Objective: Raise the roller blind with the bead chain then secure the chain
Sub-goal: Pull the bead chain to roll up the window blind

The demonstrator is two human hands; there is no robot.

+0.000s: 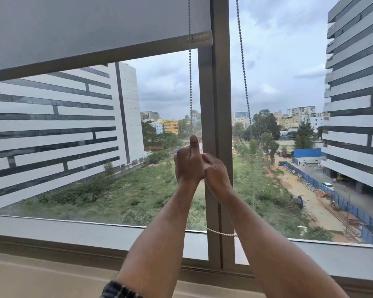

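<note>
Both forearms rise from six o'clock toward the middle of the window, meeting in front of the upright frame post [215, 104]. The left hand [188, 163] is fisted with its thumb up, and one strand of the bead chain [190, 87] drops straight into it from twelve o'clock; its fingers look closed around that strand, probably so it can be hauled down to turn the roller. The right hand [216, 172] presses against the left, fingers curled inward; what they pinch cannot be told. A second strand runs down from one o'clock, and a pale run of beads shows low by the sill [63, 231]. The roller blind [84, 33] hangs at eleven o'clock, its bottom bar covering only the upper window, so raising seems unfinished.
</note>
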